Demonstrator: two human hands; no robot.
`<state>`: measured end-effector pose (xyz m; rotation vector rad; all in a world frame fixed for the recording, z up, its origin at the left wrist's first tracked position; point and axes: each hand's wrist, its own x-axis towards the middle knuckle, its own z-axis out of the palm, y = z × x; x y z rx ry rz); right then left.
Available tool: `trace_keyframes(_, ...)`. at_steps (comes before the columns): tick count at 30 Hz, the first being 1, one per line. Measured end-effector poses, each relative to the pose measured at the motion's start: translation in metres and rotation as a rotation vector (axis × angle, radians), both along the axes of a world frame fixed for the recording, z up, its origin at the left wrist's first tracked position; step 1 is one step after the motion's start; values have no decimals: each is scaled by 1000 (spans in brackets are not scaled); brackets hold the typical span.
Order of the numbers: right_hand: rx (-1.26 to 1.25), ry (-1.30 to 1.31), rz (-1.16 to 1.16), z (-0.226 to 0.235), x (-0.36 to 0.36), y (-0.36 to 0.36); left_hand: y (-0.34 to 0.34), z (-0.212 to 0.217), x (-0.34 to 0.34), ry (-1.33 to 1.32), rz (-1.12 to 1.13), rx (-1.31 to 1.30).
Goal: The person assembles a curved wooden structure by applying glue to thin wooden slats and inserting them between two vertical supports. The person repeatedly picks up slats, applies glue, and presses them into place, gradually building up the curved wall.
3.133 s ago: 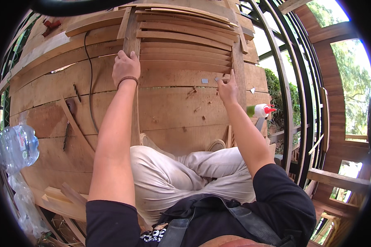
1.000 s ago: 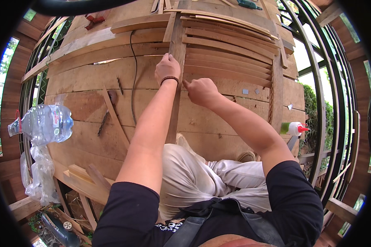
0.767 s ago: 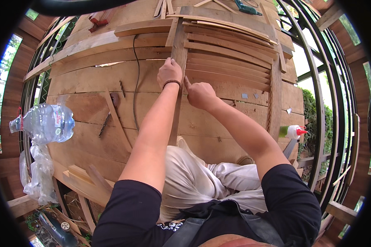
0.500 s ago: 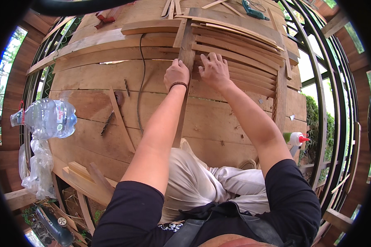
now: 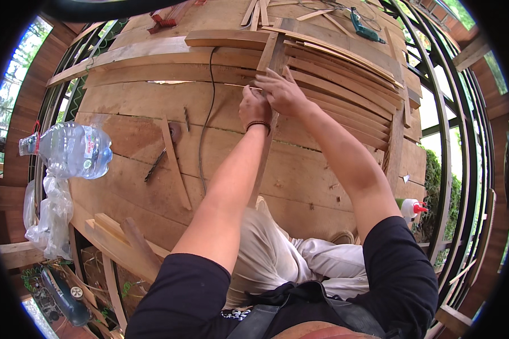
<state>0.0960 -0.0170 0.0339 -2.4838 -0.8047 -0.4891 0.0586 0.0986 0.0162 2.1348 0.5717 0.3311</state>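
Observation:
A slatted wooden frame (image 5: 391, 148) lies on the plank surface, its thin curved slats (image 5: 345, 85) running to the right from a long upright board (image 5: 264, 155). My left hand (image 5: 255, 108), with a braided band at the wrist, is closed on the left edge of that board. Its fingertips are partly hidden by my right hand (image 5: 285, 95), which lies over the board beside it. The right fingers are stretched out to the left and spread, and I see nothing in them. The slats nearest me sit just right of my right forearm.
A green drill (image 5: 365, 28) lies at the far right, a red tool (image 5: 167, 17) at the far left. A black cord (image 5: 205, 121), drill bits (image 5: 155, 165) and a thin strip (image 5: 175, 164) lie left. A large plastic bottle (image 5: 68, 150) and a glue bottle (image 5: 411, 208) flank me.
My right hand has moved left off the slats, to beside my left hand over the board. The left hand stays at the board. The whole view has shifted slightly.

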Motion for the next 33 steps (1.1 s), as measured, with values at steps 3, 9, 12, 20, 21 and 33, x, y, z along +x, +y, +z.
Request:
trace_keyframes(3,314,17,-115,29,-17,0,0,-1,-2,-66,23,-18)
trace_keyframes(9,173,479,-39,29,-166,-87,1,3,-3,1,-26,-9)
trace_keyframes(12,-235,824,33,42,-269,-157,-1,-3,1,-42,-14,5)
trace_keyframes(20,-108,973,-361,94,-400,-213,25,-20,-7,-191,-191,90)
trace_keyframes(21,-107,960,-420,101,-396,-216,32,-26,-12,-197,-206,-24)
trace_keyframes(33,49,778,-321,105,-393,-244,2,325,-287,-972,-1042,-47)
